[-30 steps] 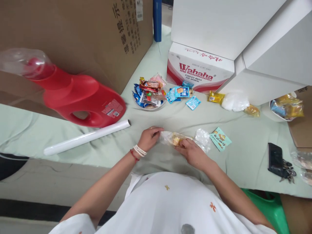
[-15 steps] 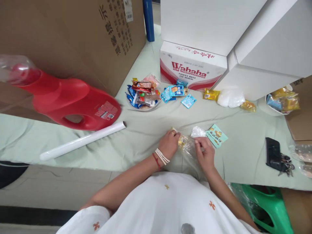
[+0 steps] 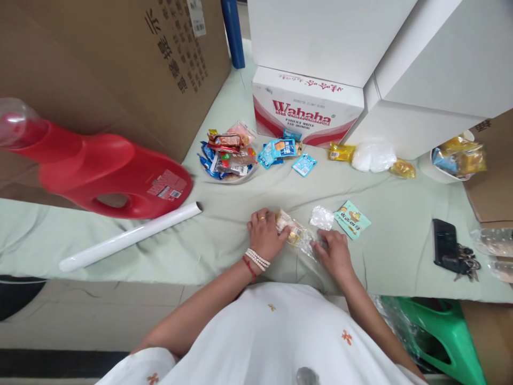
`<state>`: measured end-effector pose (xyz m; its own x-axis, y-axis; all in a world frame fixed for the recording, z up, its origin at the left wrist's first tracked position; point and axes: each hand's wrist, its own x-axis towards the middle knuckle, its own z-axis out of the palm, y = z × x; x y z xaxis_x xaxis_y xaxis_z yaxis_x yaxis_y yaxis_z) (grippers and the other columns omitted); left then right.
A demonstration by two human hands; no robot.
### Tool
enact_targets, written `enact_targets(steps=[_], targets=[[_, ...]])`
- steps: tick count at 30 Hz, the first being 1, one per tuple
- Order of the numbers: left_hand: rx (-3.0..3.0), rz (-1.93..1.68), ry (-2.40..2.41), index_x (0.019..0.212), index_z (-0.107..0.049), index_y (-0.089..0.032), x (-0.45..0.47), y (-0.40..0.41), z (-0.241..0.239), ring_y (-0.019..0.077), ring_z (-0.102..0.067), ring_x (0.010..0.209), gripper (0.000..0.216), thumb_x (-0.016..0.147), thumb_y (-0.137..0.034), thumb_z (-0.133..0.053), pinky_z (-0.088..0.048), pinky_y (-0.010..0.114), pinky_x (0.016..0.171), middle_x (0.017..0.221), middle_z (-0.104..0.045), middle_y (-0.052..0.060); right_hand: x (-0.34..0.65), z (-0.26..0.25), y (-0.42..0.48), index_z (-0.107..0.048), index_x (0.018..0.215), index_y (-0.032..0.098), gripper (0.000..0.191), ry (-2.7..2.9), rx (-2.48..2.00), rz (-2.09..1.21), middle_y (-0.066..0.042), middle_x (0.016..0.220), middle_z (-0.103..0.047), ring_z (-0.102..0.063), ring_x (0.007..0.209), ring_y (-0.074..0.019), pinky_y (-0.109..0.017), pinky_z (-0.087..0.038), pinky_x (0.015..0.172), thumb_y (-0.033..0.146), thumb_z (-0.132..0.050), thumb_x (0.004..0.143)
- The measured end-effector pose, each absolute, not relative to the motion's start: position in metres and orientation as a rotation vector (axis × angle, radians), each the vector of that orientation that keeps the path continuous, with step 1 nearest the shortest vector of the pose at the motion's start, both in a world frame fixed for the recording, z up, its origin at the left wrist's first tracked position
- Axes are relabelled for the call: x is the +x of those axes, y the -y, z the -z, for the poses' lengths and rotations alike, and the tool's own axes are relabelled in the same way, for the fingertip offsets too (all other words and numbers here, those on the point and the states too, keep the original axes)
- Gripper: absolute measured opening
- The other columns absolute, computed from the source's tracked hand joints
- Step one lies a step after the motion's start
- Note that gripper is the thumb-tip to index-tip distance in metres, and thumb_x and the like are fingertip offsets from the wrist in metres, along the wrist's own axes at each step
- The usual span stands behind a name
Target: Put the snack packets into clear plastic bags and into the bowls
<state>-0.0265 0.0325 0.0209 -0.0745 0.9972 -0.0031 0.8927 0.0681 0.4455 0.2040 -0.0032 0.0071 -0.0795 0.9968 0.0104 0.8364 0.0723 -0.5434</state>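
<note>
A clear plastic bag with yellow-wrapped sweets inside lies on the pale green cloth in front of me. My left hand, with a ring and a bead bracelet, is closed on the bag's left end. My right hand pinches its right end. A crumpled clear wrapper and a teal snack packet lie just beyond my right hand.
A plate of snack packets and loose blue packets lie farther back before a Wahaha box. A red jug and white tube lie left. Phone with keys right; green stool below.
My hands turned the bag from lying sideways between them, drew it closer together, then set it slanting; the left hand shifted right then slightly left. The view drifted so things slid left.
</note>
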Motion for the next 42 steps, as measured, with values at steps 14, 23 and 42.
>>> enact_targets(steps=[14, 23, 42], targets=[[2.406, -1.049, -1.393, 0.107, -0.059, -0.017, 0.005, -0.009, -0.021, 0.0338, -0.057, 0.108, 0.026, 0.082, -0.018, -0.056, -0.05, 0.052, 0.091, 0.11, -0.062, 0.017, 0.158, -0.031, 0.001, -0.068, 0.132, 0.026, 0.048, 1.106, -1.324, -1.537, -0.007, 0.132, -0.07, -0.068, 0.114, -0.0267, -0.041, -0.059, 0.095, 0.056, -0.062, 0.095], [2.229, -0.889, -1.22, 0.132, -0.048, -0.019, -0.052, 0.008, -0.02, 0.0274, -0.059, 0.122, 0.039, 0.094, -0.018, -0.052, -0.055, 0.045, 0.102, 0.133, -0.056, 0.018, 0.255, -0.038, -0.037, -0.07, 0.117, 0.02, 0.042, 0.761, -1.428, -0.907, -0.008, 0.121, -0.071, -0.069, 0.104, -0.0216, -0.039, -0.055, 0.094, 0.027, -0.082, 0.078], [2.347, -0.988, -1.803, 0.113, -0.062, -0.017, -0.139, 0.084, 0.022, 0.0273, -0.069, 0.105, 0.023, 0.091, -0.016, -0.065, -0.061, 0.041, 0.089, 0.119, -0.065, 0.016, 0.344, -0.052, -0.167, -0.066, 0.104, 0.016, 0.018, 1.264, -1.89, -0.323, -0.014, 0.113, -0.065, -0.056, 0.101, -0.0217, -0.041, -0.042, 0.098, 0.021, -0.059, 0.089]])
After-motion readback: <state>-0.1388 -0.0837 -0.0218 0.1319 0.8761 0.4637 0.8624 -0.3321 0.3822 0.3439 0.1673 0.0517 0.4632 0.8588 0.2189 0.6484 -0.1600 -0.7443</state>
